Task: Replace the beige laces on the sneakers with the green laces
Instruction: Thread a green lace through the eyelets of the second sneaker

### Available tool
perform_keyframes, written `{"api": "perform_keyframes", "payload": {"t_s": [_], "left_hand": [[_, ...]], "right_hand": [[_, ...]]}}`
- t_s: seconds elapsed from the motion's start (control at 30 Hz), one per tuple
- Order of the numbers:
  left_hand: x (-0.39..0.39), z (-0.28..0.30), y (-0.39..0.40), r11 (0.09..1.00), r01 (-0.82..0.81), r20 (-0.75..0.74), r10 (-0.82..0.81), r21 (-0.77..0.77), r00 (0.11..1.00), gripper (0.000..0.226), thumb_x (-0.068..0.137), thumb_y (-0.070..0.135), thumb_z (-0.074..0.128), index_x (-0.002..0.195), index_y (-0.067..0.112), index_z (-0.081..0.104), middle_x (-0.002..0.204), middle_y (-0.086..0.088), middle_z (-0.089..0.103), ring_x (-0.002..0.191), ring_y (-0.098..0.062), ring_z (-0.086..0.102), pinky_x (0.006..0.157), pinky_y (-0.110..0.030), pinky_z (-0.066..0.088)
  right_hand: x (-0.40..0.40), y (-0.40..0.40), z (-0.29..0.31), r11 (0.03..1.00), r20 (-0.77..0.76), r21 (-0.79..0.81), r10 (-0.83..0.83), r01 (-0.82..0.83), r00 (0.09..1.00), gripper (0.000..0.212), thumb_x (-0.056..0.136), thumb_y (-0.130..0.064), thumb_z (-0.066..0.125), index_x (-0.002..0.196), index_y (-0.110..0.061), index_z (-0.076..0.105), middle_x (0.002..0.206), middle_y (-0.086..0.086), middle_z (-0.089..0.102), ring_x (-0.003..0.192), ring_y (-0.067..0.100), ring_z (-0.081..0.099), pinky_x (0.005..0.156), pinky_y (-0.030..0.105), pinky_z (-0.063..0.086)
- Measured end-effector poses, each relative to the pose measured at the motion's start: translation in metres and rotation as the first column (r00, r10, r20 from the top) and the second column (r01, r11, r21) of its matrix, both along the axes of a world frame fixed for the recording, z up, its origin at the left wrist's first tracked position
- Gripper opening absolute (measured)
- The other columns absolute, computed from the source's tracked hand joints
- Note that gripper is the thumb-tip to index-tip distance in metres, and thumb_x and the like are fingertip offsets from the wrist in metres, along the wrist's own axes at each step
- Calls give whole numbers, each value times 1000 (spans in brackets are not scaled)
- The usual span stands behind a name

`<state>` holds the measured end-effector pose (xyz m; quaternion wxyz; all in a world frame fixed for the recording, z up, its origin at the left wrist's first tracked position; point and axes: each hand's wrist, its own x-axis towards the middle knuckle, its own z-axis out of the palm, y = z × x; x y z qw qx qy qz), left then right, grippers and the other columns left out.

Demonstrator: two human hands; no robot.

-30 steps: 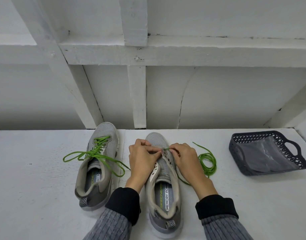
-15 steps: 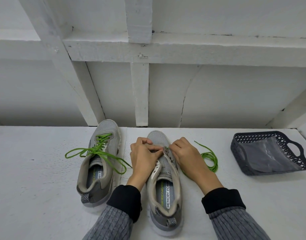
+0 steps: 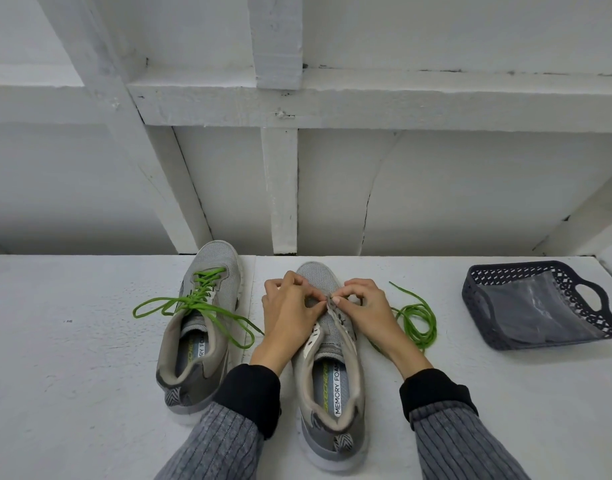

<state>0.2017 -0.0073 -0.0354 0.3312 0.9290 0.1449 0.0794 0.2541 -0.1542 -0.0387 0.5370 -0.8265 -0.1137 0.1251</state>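
Note:
Two grey sneakers stand on the white table, toes pointing away from me. The left sneaker (image 3: pixel 204 327) is laced with a green lace (image 3: pixel 193 304) whose loose ends spread across the table. The right sneaker (image 3: pixel 328 368) has bare eyelets. My left hand (image 3: pixel 289 313) pinches its left eyelet flap near the toe. My right hand (image 3: pixel 365 311) pinches the right flap there, at the end of a second green lace (image 3: pixel 417 322) that lies coiled to the right of the shoe. The lace tip is hidden under my fingers.
A dark perforated plastic basket (image 3: pixel 574 303) with a clear bag inside sits at the right of the table. White wooden beams and a wall rise just behind the shoes. Bare table surface lies to the far left and in front.
Both hands stay at the toe end of the right sneaker, with fingertips now closer together on the eyelets. The head camera has tilted slightly. The coiled lace has barely shifted.

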Motion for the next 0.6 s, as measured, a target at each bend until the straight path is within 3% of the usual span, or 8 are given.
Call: {"api": "perform_keyframes", "payload": {"t_s": [0.13,0.23,0.33,0.43,0.53,0.6], "left_hand": [[4,5,11,991,107,-34,-110,-82,993,3,87,28,71,84,27,72,99,12,51,105,-18,44,83,-22,38],[5,11,22,976,120,-18,-125,-183,992,4,85,22,73,81,23,72,95,10,51,89,-5,51,74,-12,37],[6,9,32,910,63,23,-59,-409,998,6,85,16,73,79,15,72,95,1,60,88,-5,59,81,-19,41],[0,3,29,780,-38,50,88,-625,995,13,86,10,71,74,14,70,72,1,67,67,-6,62,70,-24,44],[-6,-8,17,702,-110,65,217,-703,974,13,87,12,70,75,18,70,68,4,67,59,-4,57,62,-25,43],[-10,-13,11,715,-114,92,242,-690,966,8,83,27,72,81,20,72,83,-2,71,75,-13,65,71,-32,50]], "right_hand": [[-5,2,-2,999,20,-1,-33,33,999,21,79,-24,76,79,-43,68,116,-1,55,119,24,45,107,46,35],[-7,0,8,999,7,-27,-19,20,1000,19,80,-24,76,79,-41,68,116,-5,52,121,21,41,107,38,31],[-7,-5,13,994,-2,-110,-18,17,1000,13,83,-27,74,82,-39,69,117,-9,49,123,17,34,104,34,26],[-8,1,17,982,44,-190,-2,10,999,11,86,-34,69,83,-44,66,116,-15,48,121,12,32,102,39,24],[-8,16,21,966,133,-255,82,-46,988,10,87,-39,66,96,-41,70,119,-18,45,114,6,27,92,31,18],[-6,23,21,951,178,-306,111,-52,978,8,87,-39,66,93,-37,71,117,-18,45,109,5,26,90,31,19]]}}
